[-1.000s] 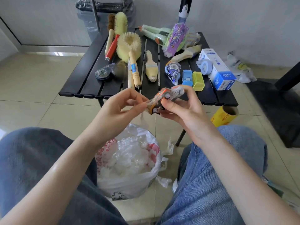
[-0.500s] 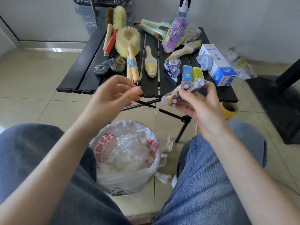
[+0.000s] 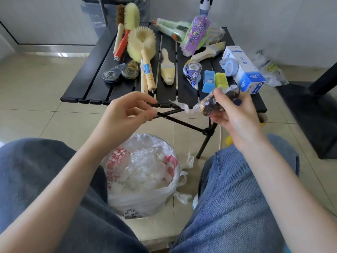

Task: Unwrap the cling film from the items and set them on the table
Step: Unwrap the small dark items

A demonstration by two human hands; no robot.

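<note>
My right hand [image 3: 235,121] grips a small dark and orange item [image 3: 217,103] still wrapped in cling film, held just in front of the black slatted table [image 3: 94,73]. A loose tail of cling film [image 3: 180,106] stretches from the item toward my left hand [image 3: 125,115], whose thumb and fingertips are curled together in a pinch at its end. Unwrapped things lie on the table: brushes [image 3: 144,52], correction tapes [image 3: 192,72] and small blue [image 3: 208,83] and yellow [image 3: 221,82] boxes.
A plastic bag [image 3: 145,172] full of crumpled film stands on the floor between my knees. A white and blue box [image 3: 244,70] and a purple packet [image 3: 197,35] lie on the table's right side. The table's crossed legs [image 3: 206,132] are behind my hands.
My right hand has moved right and turned the item, showing its dark side. My left hand has pulled away to the left, drawing out a tail of film.
</note>
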